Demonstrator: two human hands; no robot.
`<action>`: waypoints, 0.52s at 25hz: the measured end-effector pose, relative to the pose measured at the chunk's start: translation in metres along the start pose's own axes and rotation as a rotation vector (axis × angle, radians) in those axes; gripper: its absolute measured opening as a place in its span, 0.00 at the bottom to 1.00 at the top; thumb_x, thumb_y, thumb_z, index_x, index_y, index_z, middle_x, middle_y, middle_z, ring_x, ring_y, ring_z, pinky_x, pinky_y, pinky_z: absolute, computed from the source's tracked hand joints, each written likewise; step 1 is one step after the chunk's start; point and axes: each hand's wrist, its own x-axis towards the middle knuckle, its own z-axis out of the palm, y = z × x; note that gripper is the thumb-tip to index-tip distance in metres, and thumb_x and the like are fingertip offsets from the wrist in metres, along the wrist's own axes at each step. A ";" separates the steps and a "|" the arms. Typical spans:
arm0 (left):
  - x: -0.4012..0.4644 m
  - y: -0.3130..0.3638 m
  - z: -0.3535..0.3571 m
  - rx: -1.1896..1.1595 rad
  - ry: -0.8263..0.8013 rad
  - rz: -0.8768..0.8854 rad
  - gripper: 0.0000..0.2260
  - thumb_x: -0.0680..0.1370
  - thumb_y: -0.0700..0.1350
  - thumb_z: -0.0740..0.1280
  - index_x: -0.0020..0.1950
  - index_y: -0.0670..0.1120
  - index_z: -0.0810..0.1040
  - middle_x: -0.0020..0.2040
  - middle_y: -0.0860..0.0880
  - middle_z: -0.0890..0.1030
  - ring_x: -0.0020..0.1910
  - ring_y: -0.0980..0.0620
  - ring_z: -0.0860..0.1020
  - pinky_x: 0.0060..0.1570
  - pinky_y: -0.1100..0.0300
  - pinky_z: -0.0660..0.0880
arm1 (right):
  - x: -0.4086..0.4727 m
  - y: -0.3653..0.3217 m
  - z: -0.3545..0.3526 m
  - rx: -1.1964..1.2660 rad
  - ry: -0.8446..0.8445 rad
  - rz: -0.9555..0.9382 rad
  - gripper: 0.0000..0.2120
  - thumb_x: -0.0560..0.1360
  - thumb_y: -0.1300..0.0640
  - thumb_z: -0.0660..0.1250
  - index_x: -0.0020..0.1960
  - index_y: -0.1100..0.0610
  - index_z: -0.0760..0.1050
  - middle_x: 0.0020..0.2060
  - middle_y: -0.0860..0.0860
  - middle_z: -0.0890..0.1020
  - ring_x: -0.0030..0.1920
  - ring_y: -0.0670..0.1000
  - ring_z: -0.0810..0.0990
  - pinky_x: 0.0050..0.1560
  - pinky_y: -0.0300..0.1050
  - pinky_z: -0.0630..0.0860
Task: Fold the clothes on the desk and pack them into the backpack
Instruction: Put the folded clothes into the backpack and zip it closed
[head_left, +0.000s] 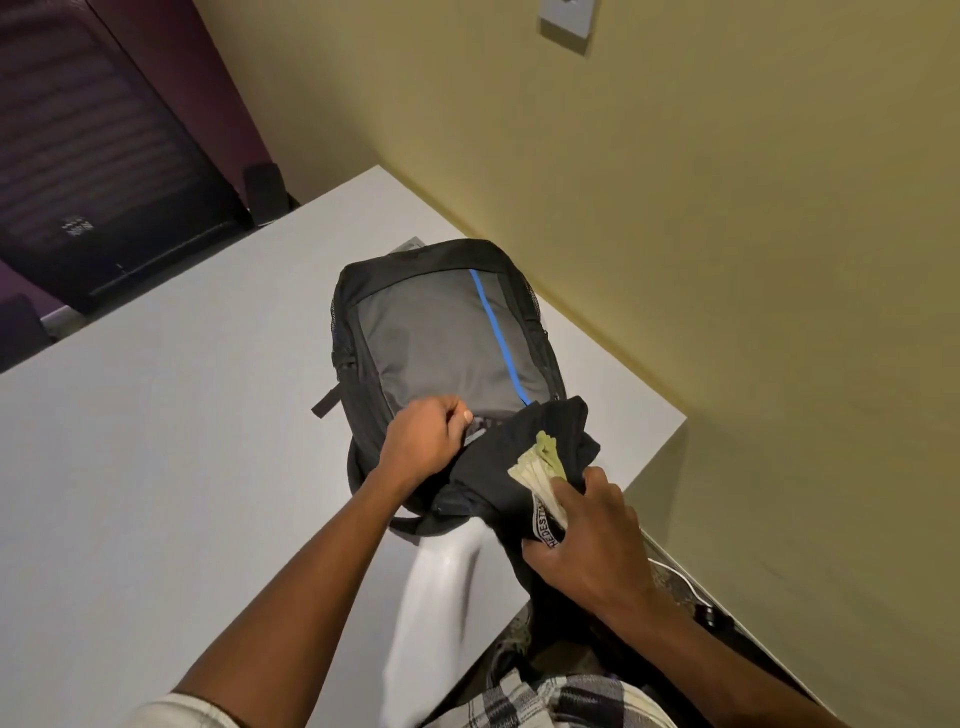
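Note:
A black and grey backpack with a blue stripe lies flat on the white desk, its opening toward me. My left hand pinches the edge of the backpack's opening. My right hand grips a folded bundle of dark clothes with a pale green and cream garment on top. The bundle's far end sits at the mouth of the backpack. A lettered waistband shows under my right thumb.
A yellow wall runs along the desk's right side. A dark chair stands beyond the desk's far left edge. A white cable lies on the floor at right. My checked shorts show at the bottom.

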 end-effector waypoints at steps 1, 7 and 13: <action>0.006 0.006 -0.007 0.000 0.041 0.004 0.11 0.80 0.51 0.64 0.40 0.48 0.77 0.36 0.50 0.81 0.38 0.46 0.79 0.41 0.53 0.75 | -0.001 -0.001 0.003 -0.025 0.017 -0.014 0.31 0.63 0.34 0.65 0.60 0.50 0.74 0.58 0.59 0.74 0.53 0.60 0.75 0.51 0.56 0.76; 0.031 0.040 -0.063 -0.170 0.204 0.102 0.11 0.82 0.46 0.64 0.39 0.47 0.76 0.32 0.53 0.78 0.32 0.55 0.74 0.35 0.56 0.69 | 0.013 -0.018 0.014 -0.091 0.073 -0.144 0.25 0.58 0.38 0.67 0.50 0.50 0.75 0.47 0.54 0.72 0.44 0.56 0.74 0.39 0.49 0.71; 0.061 0.072 -0.135 -0.211 0.371 0.189 0.09 0.80 0.46 0.64 0.41 0.48 0.78 0.37 0.53 0.79 0.39 0.53 0.76 0.42 0.59 0.70 | 0.046 -0.022 0.033 -0.049 -0.091 -0.087 0.27 0.60 0.37 0.62 0.53 0.51 0.78 0.48 0.54 0.73 0.45 0.59 0.74 0.42 0.49 0.68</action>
